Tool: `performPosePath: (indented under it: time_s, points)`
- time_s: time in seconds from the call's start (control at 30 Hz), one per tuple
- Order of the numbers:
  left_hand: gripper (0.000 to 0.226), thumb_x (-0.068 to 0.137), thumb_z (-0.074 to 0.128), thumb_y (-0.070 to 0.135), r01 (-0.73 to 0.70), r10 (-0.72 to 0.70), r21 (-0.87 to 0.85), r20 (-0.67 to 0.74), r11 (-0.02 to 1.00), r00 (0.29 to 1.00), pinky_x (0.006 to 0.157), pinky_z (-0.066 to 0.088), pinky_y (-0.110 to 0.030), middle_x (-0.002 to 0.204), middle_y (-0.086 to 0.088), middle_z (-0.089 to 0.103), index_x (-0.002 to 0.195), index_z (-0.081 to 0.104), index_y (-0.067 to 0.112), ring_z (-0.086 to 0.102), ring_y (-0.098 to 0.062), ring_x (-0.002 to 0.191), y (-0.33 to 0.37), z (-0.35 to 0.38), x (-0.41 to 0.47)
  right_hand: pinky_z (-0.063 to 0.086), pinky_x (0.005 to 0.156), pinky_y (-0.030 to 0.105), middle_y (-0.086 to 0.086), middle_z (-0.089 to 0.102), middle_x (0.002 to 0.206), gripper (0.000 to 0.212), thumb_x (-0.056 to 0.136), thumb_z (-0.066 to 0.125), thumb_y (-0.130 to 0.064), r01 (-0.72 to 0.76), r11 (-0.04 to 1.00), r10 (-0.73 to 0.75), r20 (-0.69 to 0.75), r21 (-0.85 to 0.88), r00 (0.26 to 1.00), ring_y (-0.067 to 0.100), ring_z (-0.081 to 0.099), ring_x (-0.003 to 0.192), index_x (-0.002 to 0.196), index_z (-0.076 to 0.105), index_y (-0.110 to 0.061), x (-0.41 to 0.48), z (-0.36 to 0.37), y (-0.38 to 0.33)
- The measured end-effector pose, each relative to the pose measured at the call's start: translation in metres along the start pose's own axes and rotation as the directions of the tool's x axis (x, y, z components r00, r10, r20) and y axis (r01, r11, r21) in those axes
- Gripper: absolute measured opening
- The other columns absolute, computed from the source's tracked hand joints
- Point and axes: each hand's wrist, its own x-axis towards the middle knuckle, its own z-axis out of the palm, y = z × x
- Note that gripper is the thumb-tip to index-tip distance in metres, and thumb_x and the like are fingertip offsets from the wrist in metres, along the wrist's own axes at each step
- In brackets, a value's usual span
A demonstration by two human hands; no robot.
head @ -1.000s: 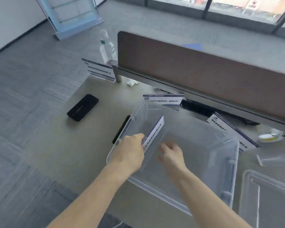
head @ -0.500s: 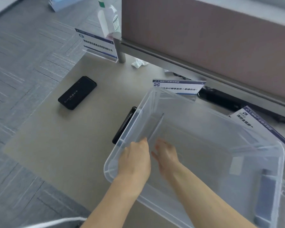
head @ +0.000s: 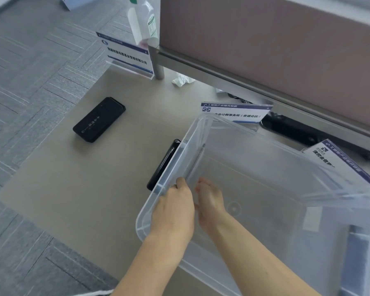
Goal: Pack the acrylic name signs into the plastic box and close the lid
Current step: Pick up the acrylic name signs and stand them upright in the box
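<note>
Standing a clear acrylic name sign (head: 195, 162) on edge against the left wall inside the plastic box (head: 265, 189) on the desk (head: 83, 189). Left hand (head: 173, 212) at the rim, right hand (head: 209, 201) inside; cannot tell whether either grip is pinching the sign. Likely light, stiff, slick, scratch-prone: best held by the edges. Three more signs (head: 235, 115) outside.

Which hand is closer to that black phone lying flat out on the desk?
The left. The left hand rests on the plastic box's near-left rim, on the side facing the black phone. The right hand is inside the box, farther from it.
</note>
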Motion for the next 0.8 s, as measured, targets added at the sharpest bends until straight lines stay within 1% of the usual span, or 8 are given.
performPosePath:
  time_s: [0.1, 0.27, 0.43, 0.5, 0.53, 0.6, 0.67, 0.8]
  points:
    - [0.046, 0.093, 0.043, -0.01, 0.0, 0.0, 0.018, 0.004, 1.0, 1.0, 0.08, 0.048, -0.037, 0.129, -0.012, 0.064, 0.136, 0.04, 0.007, 0.065, -0.035, 0.116, 0.001, 0.0, -0.001, 0.02, 0.052, 0.027, -0.01, 0.026, 0.049, 0.042, 0.084, 0.03, 0.009, 0.006, 1.0, -0.006, 0.003, -0.001, 1.0, 0.006, 0.023, 0.034, 0.057, 0.027, -0.023, 0.0, 0.003, 0.001]
    - [0.045, 0.094, 0.041, -0.01, 0.002, -0.003, 0.054, 0.019, 0.999, 1.0, 0.084, 0.051, -0.037, 0.128, -0.012, 0.064, 0.136, 0.041, 0.007, 0.065, -0.034, 0.116, 0.001, 0.001, 0.0, 0.021, 0.051, 0.026, -0.013, 0.029, 0.044, 0.043, 0.086, 0.03, 0.008, -0.01, 1.0, 0.01, -0.005, -0.024, 1.0, 0.006, 0.024, 0.032, 0.057, 0.03, -0.024, 0.001, 0.003, 0.002]
    - [0.047, 0.095, 0.04, -0.009, -0.014, 0.013, 0.024, 0.044, 1.0, 0.999, 0.084, 0.051, -0.038, 0.127, -0.013, 0.065, 0.139, 0.039, 0.006, 0.065, -0.034, 0.114, 0.0, -0.002, -0.003, 0.03, 0.06, 0.027, -0.011, 0.034, 0.065, 0.04, 0.089, 0.033, 0.004, -0.023, 0.999, 0.024, 0.032, -0.042, 0.999, 0.009, 0.029, 0.058, 0.064, 0.039, -0.027, 0.01, 0.002, 0.01]
    - [0.052, 0.094, 0.041, -0.007, -0.009, 0.008, 0.014, 0.05, 1.0, 0.999, 0.083, 0.049, -0.039, 0.13, -0.013, 0.063, 0.144, 0.035, 0.006, 0.064, -0.036, 0.117, 0.001, -0.008, -0.006, 0.046, 0.086, 0.033, -0.008, 0.052, 0.091, 0.034, 0.094, 0.036, -0.001, -0.016, 1.0, 0.017, 0.05, -0.021, 0.999, 0.009, 0.046, 0.08, 0.095, 0.059, -0.026, 0.009, -0.001, 0.01]
    - [0.054, 0.095, 0.041, -0.005, -0.005, 0.005, 0.01, 0.052, 1.0, 0.999, 0.083, 0.048, -0.039, 0.132, -0.013, 0.062, 0.147, 0.032, 0.006, 0.062, -0.036, 0.119, 0.004, -0.014, -0.011, 0.045, 0.099, 0.037, -0.003, 0.057, 0.107, 0.034, 0.096, 0.038, -0.003, -0.005, 1.0, 0.005, 0.045, 0.008, 0.999, 0.011, 0.05, 0.092, 0.115, 0.06, -0.022, 0.004, -0.002, 0.008]
    - [0.052, 0.098, 0.041, 0.001, -0.02, 0.02, 0.0, 0.046, 1.0, 0.999, 0.08, 0.045, -0.037, 0.132, -0.013, 0.062, 0.148, 0.031, 0.007, 0.062, -0.036, 0.12, 0.011, -0.034, -0.024, 0.042, 0.11, 0.045, 0.004, 0.054, 0.131, 0.047, 0.096, 0.043, -0.008, 0.031, 0.999, -0.032, 0.013, 0.036, 0.999, 0.016, 0.05, 0.109, 0.142, 0.047, -0.02, -0.013, -0.01, -0.001]
    - [0.041, 0.103, 0.04, 0.013, -0.068, 0.068, -0.052, 0.003, 0.996, 0.998, 0.079, 0.042, -0.036, 0.129, -0.011, 0.065, 0.144, 0.037, 0.011, 0.062, -0.034, 0.119, 0.022, -0.061, -0.04, 0.044, 0.109, 0.048, 0.002, 0.051, 0.138, 0.055, 0.093, 0.047, -0.011, 0.098, 0.994, -0.098, -0.006, 0.042, 0.995, 0.017, 0.05, 0.117, 0.147, 0.041, -0.023, -0.04, -0.026, -0.016]
    - [0.05, 0.103, 0.049, 0.031, -0.266, 0.241, -0.237, -0.128, 0.934, 0.962, 0.099, 0.045, -0.035, 0.14, -0.003, 0.064, 0.152, 0.04, 0.022, 0.059, -0.026, 0.129, 0.062, -0.12, -0.067, 0.048, 0.105, 0.044, -0.001, 0.052, 0.138, 0.044, 0.095, 0.056, -0.016, 0.334, 0.941, -0.334, -0.006, 0.045, 0.942, 0.017, 0.053, 0.126, 0.134, 0.048, -0.033, -0.108, -0.089, -0.06]
